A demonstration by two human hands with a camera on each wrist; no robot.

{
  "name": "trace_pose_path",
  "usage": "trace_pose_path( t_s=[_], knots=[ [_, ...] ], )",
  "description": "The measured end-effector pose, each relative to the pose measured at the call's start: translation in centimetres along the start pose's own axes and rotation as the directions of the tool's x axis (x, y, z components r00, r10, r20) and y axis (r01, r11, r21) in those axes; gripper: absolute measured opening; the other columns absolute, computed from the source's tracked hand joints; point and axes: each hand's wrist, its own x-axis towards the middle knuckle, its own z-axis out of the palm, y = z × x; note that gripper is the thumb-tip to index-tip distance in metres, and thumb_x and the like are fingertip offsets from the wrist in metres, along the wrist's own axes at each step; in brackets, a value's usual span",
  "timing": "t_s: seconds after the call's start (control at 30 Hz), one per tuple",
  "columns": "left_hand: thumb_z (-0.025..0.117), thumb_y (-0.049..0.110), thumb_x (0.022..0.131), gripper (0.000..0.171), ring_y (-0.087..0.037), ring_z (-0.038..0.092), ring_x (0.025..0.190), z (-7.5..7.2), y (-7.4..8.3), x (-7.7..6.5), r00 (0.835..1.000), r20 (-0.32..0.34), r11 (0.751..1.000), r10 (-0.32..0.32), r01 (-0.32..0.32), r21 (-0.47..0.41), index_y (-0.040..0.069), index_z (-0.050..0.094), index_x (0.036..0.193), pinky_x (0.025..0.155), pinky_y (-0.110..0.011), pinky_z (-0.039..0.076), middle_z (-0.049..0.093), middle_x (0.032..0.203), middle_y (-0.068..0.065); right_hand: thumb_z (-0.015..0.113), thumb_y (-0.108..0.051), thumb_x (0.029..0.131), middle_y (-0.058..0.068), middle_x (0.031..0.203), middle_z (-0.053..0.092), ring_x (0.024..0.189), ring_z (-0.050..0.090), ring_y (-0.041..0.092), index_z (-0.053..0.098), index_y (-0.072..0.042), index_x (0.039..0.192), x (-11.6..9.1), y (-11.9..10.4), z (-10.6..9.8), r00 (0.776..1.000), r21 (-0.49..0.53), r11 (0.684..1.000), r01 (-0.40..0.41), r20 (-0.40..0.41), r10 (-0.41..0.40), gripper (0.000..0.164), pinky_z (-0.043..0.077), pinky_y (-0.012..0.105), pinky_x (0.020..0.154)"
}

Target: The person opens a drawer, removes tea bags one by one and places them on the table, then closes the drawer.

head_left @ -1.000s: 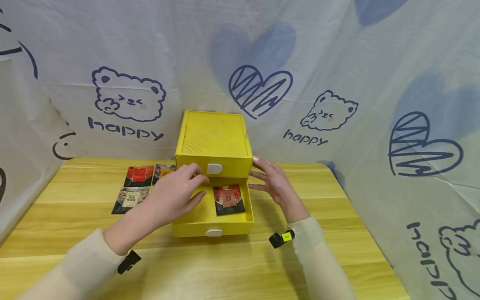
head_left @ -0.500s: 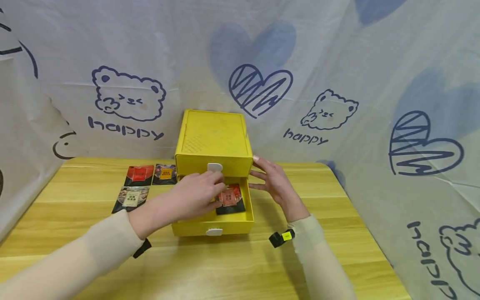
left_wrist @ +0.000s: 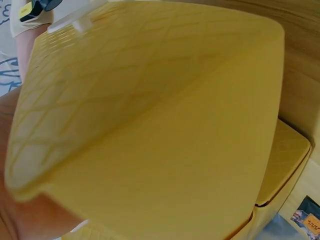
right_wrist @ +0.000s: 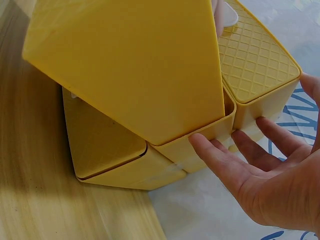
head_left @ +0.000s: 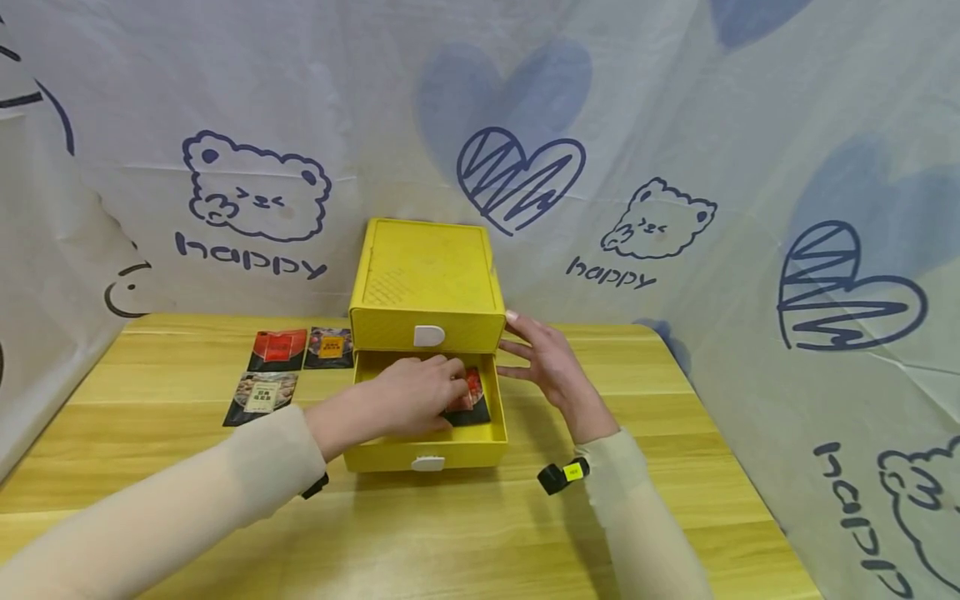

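Note:
A yellow drawer box (head_left: 431, 267) stands against the back cloth, with one drawer (head_left: 382, 457) pulled out beneath its top one. Inside the right part of that drawer lies a red and black packet (head_left: 478, 408). Bent over the packet's left part is my left hand (head_left: 412, 396), palm down with curled fingers; whether they pinch it I cannot tell. In the left wrist view the drawer's front and side hide the fingers. My right hand (head_left: 555, 371) has its fingers spread, with fingertips (right_wrist: 197, 140) against the right side of the box.
Left of the box lie three packets on the wooden table: a red one (head_left: 277, 350), one with an orange label (head_left: 328, 346) and one with a cream label (head_left: 262, 396). Another closed drawer front (right_wrist: 107, 137) shows below the pulled-out one. A printed cloth (head_left: 645, 108) hangs behind.
My left hand has moved right and down, from the drawer's left side to over the packet in it, uncovering the orange-labelled packet. My right hand and the box stay in place.

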Motion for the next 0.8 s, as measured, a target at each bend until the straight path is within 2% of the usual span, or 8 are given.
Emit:
trace_pose_path(
  t_s=[0.17,0.3,0.4,0.57,0.8],
  knots=[
    [0.071,0.046,0.081,0.052,-0.019,0.051,0.108,0.2,0.3,0.3,0.999,0.052,0.999,-0.013,0.011,0.035,0.015,0.060,0.120,0.079,-0.036,0.052,0.052,0.127,-0.004,0.068,-0.052,0.081,0.004,0.139,0.048,0.121,0.052,0.029,0.053,-0.012,0.133,0.0,0.0,-0.1,1.000,0.002,1.000,0.006,0.003,-0.006,0.067,0.050,0.051,0.089],
    [0.070,0.048,0.081,0.057,-0.021,0.051,0.112,0.5,0.5,0.4,0.998,0.067,0.996,-0.014,0.007,0.094,0.013,0.059,0.124,0.081,-0.037,0.052,0.050,0.131,-0.006,0.068,-0.052,0.081,0.004,0.138,0.048,0.121,0.052,0.029,0.053,-0.013,0.133,0.0,0.0,-0.1,1.000,0.001,1.000,0.006,0.005,-0.006,0.067,0.051,0.049,0.088],
    [0.070,0.048,0.082,0.059,-0.022,0.051,0.115,0.7,0.6,0.5,0.996,0.081,0.994,-0.020,0.011,0.107,0.012,0.057,0.127,0.084,-0.037,0.052,0.049,0.134,-0.007,0.068,-0.052,0.081,0.003,0.138,0.049,0.121,0.052,0.029,0.053,-0.013,0.132,0.0,0.0,-0.1,1.000,0.003,1.000,0.005,0.003,-0.005,0.066,0.051,0.049,0.087],
    [0.070,0.045,0.083,0.063,-0.024,0.050,0.118,0.9,0.7,0.7,0.994,0.105,0.997,-0.037,0.031,0.064,0.009,0.054,0.131,0.089,-0.038,0.051,0.047,0.138,-0.009,0.068,-0.051,0.082,0.004,0.138,0.049,0.121,0.052,0.029,0.054,-0.012,0.132,0.0,0.0,0.0,1.000,0.003,1.000,0.009,0.005,-0.009,0.065,0.050,0.050,0.089],
    [0.073,0.042,0.081,0.065,-0.025,0.051,0.114,1.1,0.6,0.8,0.994,0.104,0.999,-0.038,0.039,-0.008,0.008,0.051,0.133,0.085,-0.038,0.053,0.045,0.138,-0.012,0.067,-0.050,0.083,0.004,0.137,0.050,0.120,0.053,0.029,0.054,-0.012,0.132,-0.1,0.1,0.0,1.000,0.003,1.000,0.020,0.012,-0.020,0.063,0.051,0.050,0.087]
  ],
)
